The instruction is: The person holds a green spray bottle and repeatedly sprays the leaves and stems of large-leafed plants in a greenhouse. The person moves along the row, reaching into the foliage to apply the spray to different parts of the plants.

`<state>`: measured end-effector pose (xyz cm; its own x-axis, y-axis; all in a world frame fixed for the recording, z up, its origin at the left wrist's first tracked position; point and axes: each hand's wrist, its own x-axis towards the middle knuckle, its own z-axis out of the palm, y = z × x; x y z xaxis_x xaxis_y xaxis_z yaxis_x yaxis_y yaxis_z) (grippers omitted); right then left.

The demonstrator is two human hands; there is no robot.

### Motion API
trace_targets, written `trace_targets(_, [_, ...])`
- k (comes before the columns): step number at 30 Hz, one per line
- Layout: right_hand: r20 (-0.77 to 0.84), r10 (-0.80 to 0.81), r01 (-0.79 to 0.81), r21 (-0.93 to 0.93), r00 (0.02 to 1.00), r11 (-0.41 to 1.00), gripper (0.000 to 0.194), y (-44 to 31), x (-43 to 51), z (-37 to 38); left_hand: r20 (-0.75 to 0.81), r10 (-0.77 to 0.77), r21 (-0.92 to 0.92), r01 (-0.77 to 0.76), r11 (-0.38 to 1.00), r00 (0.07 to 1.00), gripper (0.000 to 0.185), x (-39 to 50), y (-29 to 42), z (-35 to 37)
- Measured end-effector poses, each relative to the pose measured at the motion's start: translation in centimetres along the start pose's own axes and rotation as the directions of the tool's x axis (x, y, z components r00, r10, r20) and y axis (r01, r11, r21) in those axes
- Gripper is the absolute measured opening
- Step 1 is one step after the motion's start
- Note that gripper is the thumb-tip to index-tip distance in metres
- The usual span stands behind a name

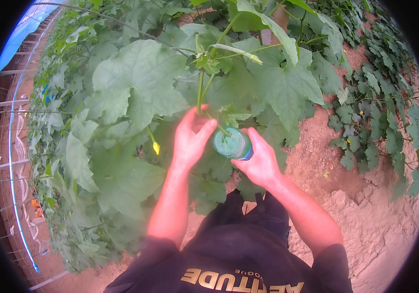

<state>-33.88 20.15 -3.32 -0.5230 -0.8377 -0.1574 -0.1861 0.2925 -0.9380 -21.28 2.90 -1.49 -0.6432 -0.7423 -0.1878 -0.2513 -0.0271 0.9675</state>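
My left hand [192, 141] pinches a green gourd-vine stem [200, 91] between thumb and fingers. In my right hand [262, 161] is a small clear container [237, 144] with green liquid inside and a blue band low on its side. It is tilted, so its round mouth faces me. A thin green stalk [225, 131] reaches from beside my left thumb to the container's mouth; its tip is hard to make out. Higher on the vine, a slender young fruit [233, 49] points right. A yellow flower bud [156, 147] hangs left of my left hand.
Broad lobed leaves [136, 80] crowd around both hands. A support wire [121, 25] crosses the upper left. Dry soil [319, 161] lies to the right, with another row of vines [381, 121] beyond. At the far left runs a pale blue hose [11, 154].
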Motion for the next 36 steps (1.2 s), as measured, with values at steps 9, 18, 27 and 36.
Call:
trace_targets(9, [-0.050, 0.035, -0.035, 0.007, 0.998, 0.999, 0.060, 0.2, -1.0, 1.0, 0.024, 0.031, -0.003, -0.031, 1.000, 0.999, 0.051, 0.7, -0.1, -1.1])
trace_targets(18, [-0.118, 0.077, -0.082, -0.032, 0.990, 0.996, 0.068, 0.5, -2.4, 1.5, 0.020, 0.061, 0.042, -0.062, 0.997, 0.998, 0.057, 1.5, -0.9, -2.4])
trace_targets(27, [-0.146, 0.116, -0.115, 0.013, 0.982, 0.993, 0.067, 1.6, -3.5, 2.8, 0.044, 0.093, 0.029, -0.094, 0.995, 0.995, 0.054, 1.7, -0.9, -2.9])
trace_targets(36, [-0.169, 0.153, -0.145, 0.062, 0.974, 0.987, 0.066, 2.3, -3.9, 4.3, 0.083, 0.081, 0.009, -0.082, 0.997, 0.993, 0.052, 1.4, -0.9, -3.1])
